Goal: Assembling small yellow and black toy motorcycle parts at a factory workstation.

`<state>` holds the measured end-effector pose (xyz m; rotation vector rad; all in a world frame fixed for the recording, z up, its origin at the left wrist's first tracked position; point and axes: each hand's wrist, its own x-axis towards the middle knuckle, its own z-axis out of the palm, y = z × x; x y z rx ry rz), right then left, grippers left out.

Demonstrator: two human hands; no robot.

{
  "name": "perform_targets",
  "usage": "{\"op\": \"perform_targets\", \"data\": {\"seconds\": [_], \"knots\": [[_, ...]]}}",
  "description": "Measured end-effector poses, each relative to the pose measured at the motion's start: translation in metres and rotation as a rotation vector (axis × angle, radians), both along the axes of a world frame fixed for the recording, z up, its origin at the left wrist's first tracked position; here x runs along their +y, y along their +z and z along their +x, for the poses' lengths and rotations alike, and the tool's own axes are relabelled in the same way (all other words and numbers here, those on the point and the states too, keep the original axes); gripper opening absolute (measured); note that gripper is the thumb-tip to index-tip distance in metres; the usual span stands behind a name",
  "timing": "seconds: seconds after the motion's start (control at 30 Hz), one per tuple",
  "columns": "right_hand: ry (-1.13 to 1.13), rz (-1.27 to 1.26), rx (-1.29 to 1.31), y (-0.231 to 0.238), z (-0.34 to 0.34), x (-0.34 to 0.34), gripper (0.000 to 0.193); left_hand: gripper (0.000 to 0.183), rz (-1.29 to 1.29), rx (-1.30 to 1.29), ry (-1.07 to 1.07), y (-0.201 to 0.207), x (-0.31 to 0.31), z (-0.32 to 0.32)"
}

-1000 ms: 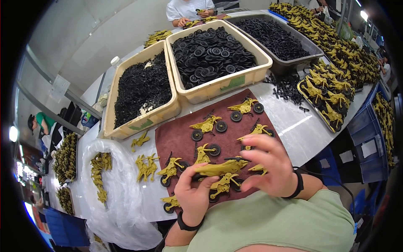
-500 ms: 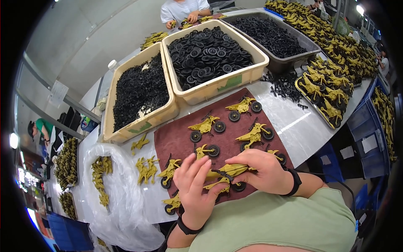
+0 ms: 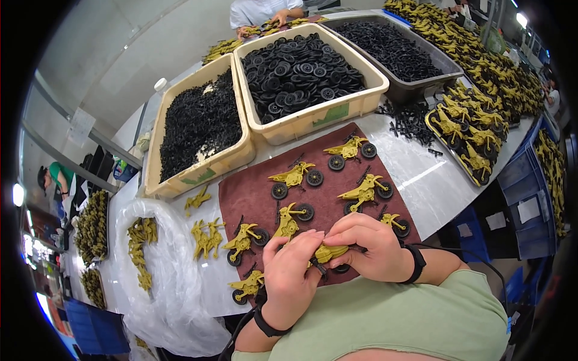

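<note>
My right hand (image 3: 374, 249) grips a yellow toy motorcycle body (image 3: 331, 253) low over the near part of the maroon cloth (image 3: 253, 186). A small black part (image 3: 318, 266) juts from the body's left end. My left hand (image 3: 292, 274) is closed on that end, its fingertips meeting those of the right. The fingers hide much of the body. Just beyond the hands lie yellow toy motorcycles (image 3: 361, 194) with black wheels, several in rows on the cloth, each with a thin black part beside or on it.
Past the cloth stand a cream bin of black wheels (image 3: 380, 90), a cream bin of small black parts (image 3: 155, 157) and a grey bin (image 3: 442, 78). A tray of toy motorcycles (image 3: 435, 123) sits right. Left lies a clear plastic bag (image 3: 186, 289). A co-worker's hands (image 3: 280, 17) are opposite.
My left hand has closed in from the left, its raised fingers coming down onto the toy body. The toy body has turned, and its black part now points down toward me.
</note>
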<state>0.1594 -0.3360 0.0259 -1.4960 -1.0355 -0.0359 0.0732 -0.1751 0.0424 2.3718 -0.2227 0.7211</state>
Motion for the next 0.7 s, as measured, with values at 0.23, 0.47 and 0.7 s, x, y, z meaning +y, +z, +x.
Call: {"op": "perform_targets", "data": {"seconds": [0.23,0.47,0.7], "knots": [[-0.071,0.067,-0.123,-0.004,-0.004,0.006,0.037,0.051,0.026,-0.128,-0.056,-0.009,-0.004,0.001],[0.049,-0.074,0.061,0.008,0.010,0.004,0.036,0.047,-0.244,0.029,0.018,-0.017,-0.001,0.001],[-0.071,-0.110,-0.241,0.008,0.013,0.003,0.031,0.038,0.009,0.077,0.099,-0.010,0.002,0.006]]}}
